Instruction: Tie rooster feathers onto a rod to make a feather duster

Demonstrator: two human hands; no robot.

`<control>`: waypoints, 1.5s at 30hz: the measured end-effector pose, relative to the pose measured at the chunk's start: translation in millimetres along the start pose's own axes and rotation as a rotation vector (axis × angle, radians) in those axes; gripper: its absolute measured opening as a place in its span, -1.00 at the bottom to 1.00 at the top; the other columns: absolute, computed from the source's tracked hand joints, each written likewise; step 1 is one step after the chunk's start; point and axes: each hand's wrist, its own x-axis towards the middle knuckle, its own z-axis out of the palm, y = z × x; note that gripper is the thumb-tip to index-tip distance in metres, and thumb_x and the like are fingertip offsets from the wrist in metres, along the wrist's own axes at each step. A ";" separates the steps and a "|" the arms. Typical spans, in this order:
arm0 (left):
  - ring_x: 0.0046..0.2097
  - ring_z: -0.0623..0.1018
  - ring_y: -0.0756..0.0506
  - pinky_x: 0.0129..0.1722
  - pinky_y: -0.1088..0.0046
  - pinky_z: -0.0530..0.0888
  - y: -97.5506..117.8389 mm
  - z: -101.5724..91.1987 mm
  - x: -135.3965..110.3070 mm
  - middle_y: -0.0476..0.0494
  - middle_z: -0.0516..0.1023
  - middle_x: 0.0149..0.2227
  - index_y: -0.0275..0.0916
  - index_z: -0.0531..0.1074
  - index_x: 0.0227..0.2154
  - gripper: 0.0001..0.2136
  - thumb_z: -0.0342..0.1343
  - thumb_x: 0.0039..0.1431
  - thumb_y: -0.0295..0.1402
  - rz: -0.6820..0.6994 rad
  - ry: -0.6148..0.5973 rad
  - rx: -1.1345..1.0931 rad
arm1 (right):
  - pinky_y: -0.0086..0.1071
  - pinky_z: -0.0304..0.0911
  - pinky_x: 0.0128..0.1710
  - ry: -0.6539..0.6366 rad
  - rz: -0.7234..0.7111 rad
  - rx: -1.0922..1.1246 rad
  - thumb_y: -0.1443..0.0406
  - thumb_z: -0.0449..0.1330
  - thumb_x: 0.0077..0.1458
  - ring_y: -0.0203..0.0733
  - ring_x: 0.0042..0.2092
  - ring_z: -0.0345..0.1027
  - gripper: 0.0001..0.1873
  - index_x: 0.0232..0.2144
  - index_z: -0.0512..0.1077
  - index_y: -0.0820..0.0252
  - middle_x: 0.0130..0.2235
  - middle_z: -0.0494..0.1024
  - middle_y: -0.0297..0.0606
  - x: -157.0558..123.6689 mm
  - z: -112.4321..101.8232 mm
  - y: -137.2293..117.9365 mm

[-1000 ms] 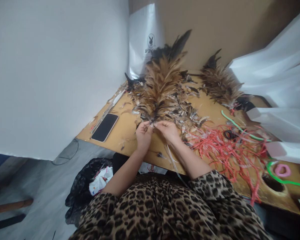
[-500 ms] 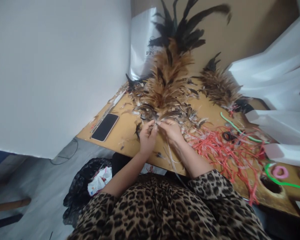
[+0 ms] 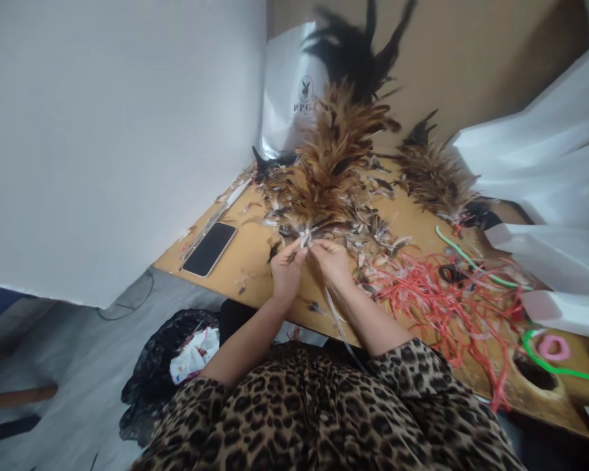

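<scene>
A tall bundle of feathers (image 3: 331,157), brown below with long black plumes at its top, stands up from the near part of the table. My left hand (image 3: 287,265) pinches its whitish bound base from the left. My right hand (image 3: 331,258) is closed in a pinch at the same base, with a thin pale strip (image 3: 336,311) trailing from it down toward my lap. What exactly lies between the right fingertips is too small to make out clearly, but the strip runs out of them. Loose feathers (image 3: 373,226) lie around the base.
A phone (image 3: 209,249) lies at the table's left edge. On the right are red plastic strips (image 3: 436,294), a green pipe cleaner (image 3: 471,261), a pink ring (image 3: 553,348) and a smaller feather bundle (image 3: 436,170). A white bag (image 3: 292,91) stands behind. A black bag (image 3: 152,366) lies on the floor.
The feather bundle has turned and its black plumes have swung, blurred by motion. The whitish base now shows more above my fingertips. Both hands stay pinched at it.
</scene>
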 end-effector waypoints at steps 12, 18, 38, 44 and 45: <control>-0.19 0.51 -0.07 -0.07 0.34 0.43 1.4 -2.0 0.3 -0.13 0.56 -0.28 -0.14 0.58 -0.26 -0.81 0.20 0.02 -0.37 0.381 -0.013 0.352 | -0.46 0.08 -0.51 0.107 -0.036 -0.032 0.03 0.39 -0.39 -0.38 -0.53 0.15 -0.59 -0.67 0.42 0.25 -0.60 0.42 -0.36 1.7 -1.0 -11.8; -0.37 0.48 0.02 -0.38 0.51 0.41 6.3 2.2 -7.7 -0.09 0.52 -0.37 -0.23 0.48 -0.12 -0.64 0.23 0.01 -0.20 0.062 -0.113 0.015 | -0.44 0.14 -0.53 -0.043 -0.015 0.062 0.06 0.37 -0.30 -0.36 -0.59 0.19 -0.63 -0.66 0.39 0.22 -0.63 0.42 -0.38 -1.2 -6.2 -15.4; -0.63 0.15 0.14 -0.63 0.59 0.06 22.1 -12.7 -7.6 0.07 0.23 -0.68 -0.31 0.35 -0.64 -0.63 0.17 0.01 -0.09 -0.092 -0.052 0.120 | -0.47 0.02 -0.52 -0.128 -0.057 -0.312 0.02 0.27 -0.26 -0.38 -0.52 0.09 -0.58 -0.70 0.32 0.26 -0.61 0.30 -0.38 3.0 -5.9 -16.0; -0.66 0.15 0.15 -0.68 0.62 0.05 18.4 -13.7 -4.7 0.08 0.26 -0.68 -0.30 0.36 -0.61 -0.66 0.21 -0.04 -0.11 -0.159 0.017 0.055 | -0.47 0.04 -0.51 -0.112 -0.052 -0.375 0.12 0.21 -0.19 -0.37 -0.52 0.10 -0.68 -0.71 0.33 0.25 -0.63 0.31 -0.38 2.5 1.3 -21.3; -0.67 0.15 0.15 -0.69 0.63 0.04 17.5 -13.0 -3.3 0.08 0.26 -0.68 -0.30 0.34 -0.61 -0.66 0.22 -0.06 -0.11 -0.189 0.033 0.032 | -0.46 0.05 -0.50 -0.126 -0.061 -0.386 0.12 0.19 -0.17 -0.36 -0.51 0.12 -0.68 -0.70 0.36 0.26 -0.63 0.33 -0.37 2.9 0.8 -20.5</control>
